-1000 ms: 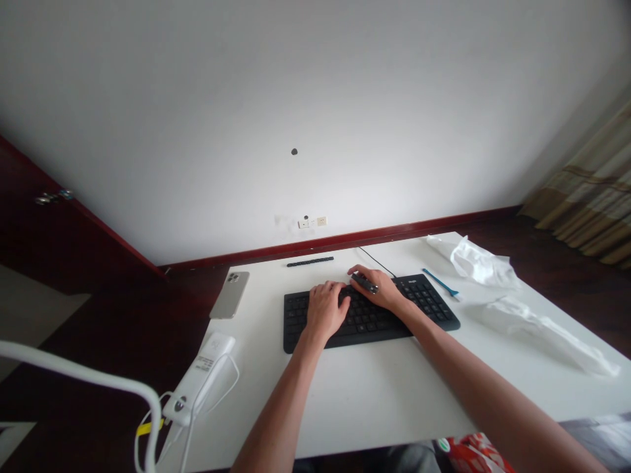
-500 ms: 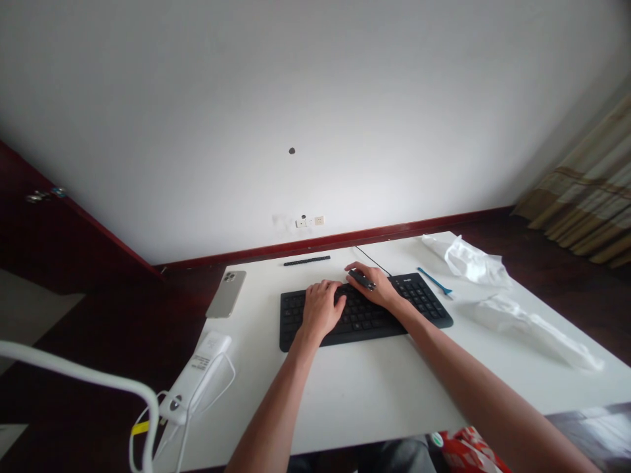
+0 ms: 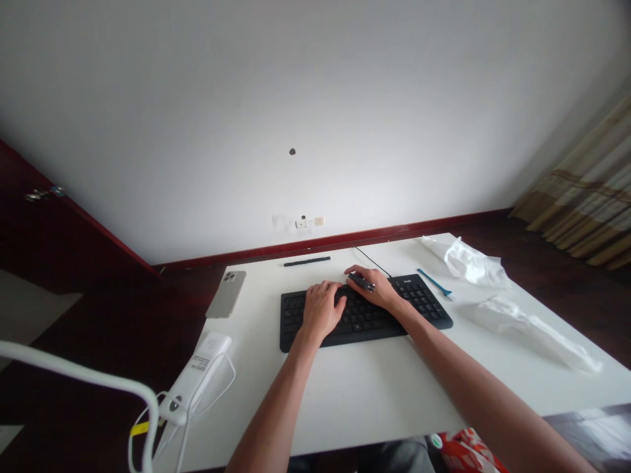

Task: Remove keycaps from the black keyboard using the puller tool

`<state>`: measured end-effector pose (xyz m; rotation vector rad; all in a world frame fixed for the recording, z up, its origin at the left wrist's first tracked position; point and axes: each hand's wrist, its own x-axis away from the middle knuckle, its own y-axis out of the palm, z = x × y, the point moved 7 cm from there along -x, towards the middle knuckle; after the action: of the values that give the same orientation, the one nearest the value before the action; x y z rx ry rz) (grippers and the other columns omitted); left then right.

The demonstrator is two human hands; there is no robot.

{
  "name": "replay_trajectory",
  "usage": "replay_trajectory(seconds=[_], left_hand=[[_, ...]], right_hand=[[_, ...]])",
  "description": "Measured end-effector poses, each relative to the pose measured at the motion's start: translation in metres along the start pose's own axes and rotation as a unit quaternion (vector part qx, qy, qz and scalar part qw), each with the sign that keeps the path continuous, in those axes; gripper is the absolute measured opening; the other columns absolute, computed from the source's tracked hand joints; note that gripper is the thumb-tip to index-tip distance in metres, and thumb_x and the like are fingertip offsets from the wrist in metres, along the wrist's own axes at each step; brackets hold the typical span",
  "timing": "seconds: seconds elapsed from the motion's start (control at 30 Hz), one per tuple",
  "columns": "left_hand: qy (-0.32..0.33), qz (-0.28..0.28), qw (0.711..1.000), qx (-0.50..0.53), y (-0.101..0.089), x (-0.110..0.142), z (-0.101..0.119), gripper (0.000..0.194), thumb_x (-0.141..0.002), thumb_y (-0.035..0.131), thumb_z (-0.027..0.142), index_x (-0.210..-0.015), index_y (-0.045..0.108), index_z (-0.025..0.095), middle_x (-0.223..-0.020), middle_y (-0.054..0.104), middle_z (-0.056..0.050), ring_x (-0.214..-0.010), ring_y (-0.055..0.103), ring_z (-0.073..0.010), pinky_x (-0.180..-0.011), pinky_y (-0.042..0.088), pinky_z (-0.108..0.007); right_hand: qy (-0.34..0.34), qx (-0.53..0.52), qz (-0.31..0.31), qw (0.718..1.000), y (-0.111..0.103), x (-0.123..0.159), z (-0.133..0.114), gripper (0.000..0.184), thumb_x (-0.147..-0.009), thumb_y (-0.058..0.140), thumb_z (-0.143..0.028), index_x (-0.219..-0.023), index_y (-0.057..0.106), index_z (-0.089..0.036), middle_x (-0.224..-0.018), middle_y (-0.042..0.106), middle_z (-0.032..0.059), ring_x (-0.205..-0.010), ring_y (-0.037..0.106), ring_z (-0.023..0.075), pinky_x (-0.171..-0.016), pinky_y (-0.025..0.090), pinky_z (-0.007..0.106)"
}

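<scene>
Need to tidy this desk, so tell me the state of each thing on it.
left hand, open, resting on the keyboard
right hand, fingers around the small dark object, over the keyboard
black keyboard, flat, cable attached
smartphone, lying back up
white power brick, lying flat, cables attached
white plastic wrap, crumpled

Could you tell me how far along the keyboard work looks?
Done, it seems: the keyboard is out, with white plastic wrap lying to its right. In hand: the right hand holds a small dark piece over the keys, and the left hand rests on them. Remaining, perhaps: a black strip and a blue tool lie untouched.
</scene>
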<state>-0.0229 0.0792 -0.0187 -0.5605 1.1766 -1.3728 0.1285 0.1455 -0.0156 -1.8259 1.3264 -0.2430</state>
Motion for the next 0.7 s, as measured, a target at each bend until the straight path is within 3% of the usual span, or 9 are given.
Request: replay_trajectory(seconds=[0.7], left_hand=[[0.010, 0.006, 1.000, 0.000, 0.0007, -0.0001, -0.0002, 0.025, -0.099, 0.060, 0.028, -0.123, 0.063, 0.025, -0.116, 0.068, -0.005, -0.110, 0.063, -0.0247, -0.104, 0.044, -0.043]], right_hand=[[-0.001, 0.006, -0.003, 1.000, 0.0009, -0.0006, -0.0001, 0.026, -0.095, 0.058, -0.039, -0.114, 0.070, -0.026, -0.081, 0.075, 0.0012, -0.070, 0.069, 0.0204, -0.071, 0.047, 0.030]])
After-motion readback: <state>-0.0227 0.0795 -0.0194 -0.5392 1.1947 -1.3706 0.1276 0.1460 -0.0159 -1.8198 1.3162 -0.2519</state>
